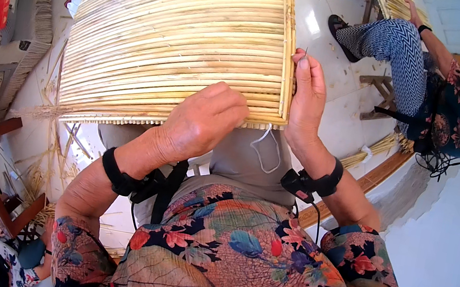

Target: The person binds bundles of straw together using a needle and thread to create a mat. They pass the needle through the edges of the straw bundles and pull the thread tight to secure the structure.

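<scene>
A panel of pale yellow straw stalks [182, 30], laid side by side, rests across my lap with a stalk border along its right edge. My left hand [205, 117] lies over the panel's near edge, fingers curled and closed; its fingertips are hidden, so what they hold cannot be seen. At the right border, my right hand [309, 93] pinches a thin needle [306, 52] upright between thumb and forefinger, beside the stalks. From the panel's near right corner a loop of white thread [268, 165] hangs down over my lap.
Loose straw [42, 162] litters the tiled floor at left, near a wooden frame [1, 183]. At upper right another person [401, 63] sits holding a similar straw panel [395, 3]; a further person [18, 260] is at lower left. A straw bundle [373, 151] lies by the right wall.
</scene>
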A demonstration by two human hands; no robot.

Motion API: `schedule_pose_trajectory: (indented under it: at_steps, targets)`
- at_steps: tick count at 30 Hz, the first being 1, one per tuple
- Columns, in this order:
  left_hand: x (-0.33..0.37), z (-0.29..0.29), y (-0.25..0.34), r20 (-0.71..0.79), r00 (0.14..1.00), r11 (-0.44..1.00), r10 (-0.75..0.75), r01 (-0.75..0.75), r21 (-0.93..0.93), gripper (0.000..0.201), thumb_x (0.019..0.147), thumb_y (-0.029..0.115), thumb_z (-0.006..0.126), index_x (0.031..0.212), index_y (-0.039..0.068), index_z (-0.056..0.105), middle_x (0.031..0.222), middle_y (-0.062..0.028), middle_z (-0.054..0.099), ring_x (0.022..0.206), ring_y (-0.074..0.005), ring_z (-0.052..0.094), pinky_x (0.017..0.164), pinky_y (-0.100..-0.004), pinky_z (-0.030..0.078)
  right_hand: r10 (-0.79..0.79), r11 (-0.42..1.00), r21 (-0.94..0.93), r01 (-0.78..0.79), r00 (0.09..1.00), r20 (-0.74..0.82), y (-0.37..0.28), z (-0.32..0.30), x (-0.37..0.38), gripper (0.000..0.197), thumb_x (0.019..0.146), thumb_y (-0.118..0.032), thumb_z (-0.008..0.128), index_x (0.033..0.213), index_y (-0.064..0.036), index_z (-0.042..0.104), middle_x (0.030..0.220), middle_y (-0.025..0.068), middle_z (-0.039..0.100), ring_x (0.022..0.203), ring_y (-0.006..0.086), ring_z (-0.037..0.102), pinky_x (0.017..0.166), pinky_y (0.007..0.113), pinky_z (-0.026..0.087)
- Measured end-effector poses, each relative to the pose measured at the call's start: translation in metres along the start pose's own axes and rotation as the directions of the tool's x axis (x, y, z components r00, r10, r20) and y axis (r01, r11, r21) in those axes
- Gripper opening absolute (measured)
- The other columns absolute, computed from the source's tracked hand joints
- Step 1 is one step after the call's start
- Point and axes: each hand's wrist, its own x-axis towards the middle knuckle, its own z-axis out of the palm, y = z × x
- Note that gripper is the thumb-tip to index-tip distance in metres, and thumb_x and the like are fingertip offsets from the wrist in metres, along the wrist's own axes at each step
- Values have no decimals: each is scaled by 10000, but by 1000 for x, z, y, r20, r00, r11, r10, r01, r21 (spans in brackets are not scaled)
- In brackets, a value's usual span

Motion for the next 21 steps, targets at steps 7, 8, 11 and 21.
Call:
schedule_pose_trajectory:
  at_steps: [7,8,11,21]
  targets:
    - [-5,1,1,-50,998,999,35,-34,24,288,692,-41,712,967,-13,632,935,-126,591,814,-304,571,694,-379,488,-236,427,-645,633,767,596,-84,-35,-4,113,816,-42,724,925,-41,697,906,69,595,811,194,569,694,319,466]
    - [-5,1,1,-49,998,999,34,-33,34,283,693,-38,712,963,-10,632,931,-123,592,813,-301,572,690,-378,487,-98,388,-611,690,690,717,-92,-33,-10,139,797,-52,734,929,-48,691,895,65,595,814,215,570,692,323,470]
    - [-7,2,6,-49,998,1000,26,-25,9,259,706,-21,709,952,-4,632,919,-110,596,811,-294,573,698,-378,484,90,315,-549,774,551,829,-96,-25,-21,197,762,-71,752,940,-69,670,875,63,582,814,251,568,685,342,476]
    - [-10,5,3,-70,997,999,33,-31,34,209,746,56,695,946,33,640,896,-74,604,787,-257,569,686,-360,456,311,51,-382,923,349,884,-105,-7,-13,241,773,-144,724,962,-83,587,856,66,533,851,264,556,711,385,448]
